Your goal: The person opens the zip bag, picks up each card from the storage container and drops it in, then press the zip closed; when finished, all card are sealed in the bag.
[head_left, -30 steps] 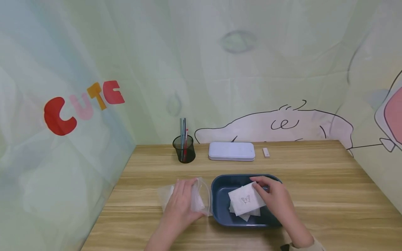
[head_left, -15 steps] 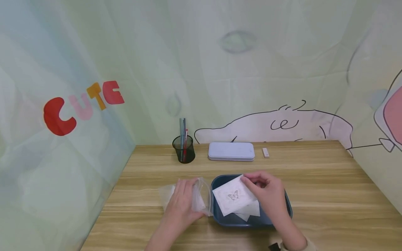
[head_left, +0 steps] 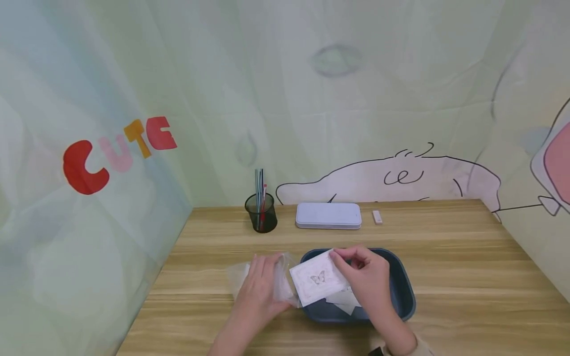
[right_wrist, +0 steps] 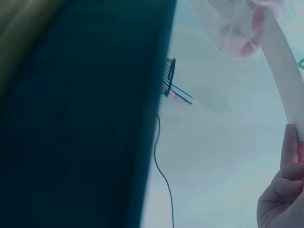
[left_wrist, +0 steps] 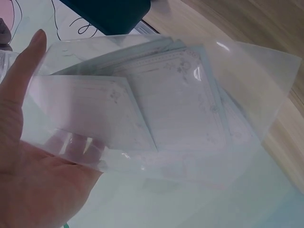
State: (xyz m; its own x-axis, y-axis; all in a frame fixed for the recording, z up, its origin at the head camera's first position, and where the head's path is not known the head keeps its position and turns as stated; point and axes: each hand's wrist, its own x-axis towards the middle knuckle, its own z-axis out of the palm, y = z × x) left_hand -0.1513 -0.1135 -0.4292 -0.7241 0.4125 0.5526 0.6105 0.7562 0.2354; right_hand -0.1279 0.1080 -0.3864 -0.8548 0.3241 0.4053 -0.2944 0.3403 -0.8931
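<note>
My left hand (head_left: 258, 287) grips a clear plastic bag (head_left: 287, 284) by its sides, left of the blue bin, with the mouth facing right. Several white cards (left_wrist: 166, 99) with faint printed borders lie inside the bag in the left wrist view. Between thumb and fingers, my right hand (head_left: 367, 277) pinches the upper right corner of a white card with a butterfly print (head_left: 318, 278). Its left edge is at the bag's mouth, overlapping it in the head view. A few more white papers (head_left: 345, 299) lie in the dark blue bin (head_left: 403, 291), partly hidden under the held card and hand.
Behind the bin, a black mesh pen cup (head_left: 261, 212) holds several pencils. A pale flat case (head_left: 328, 216) and a small white eraser-like block (head_left: 377, 216) lie near the table's back edge. A printed cloth (head_left: 222, 99) hangs behind the wooden table (head_left: 467, 257).
My right hand has moved left with the butterfly card, from above the bin to the bag's mouth. The left hand and the bag have barely moved.
</note>
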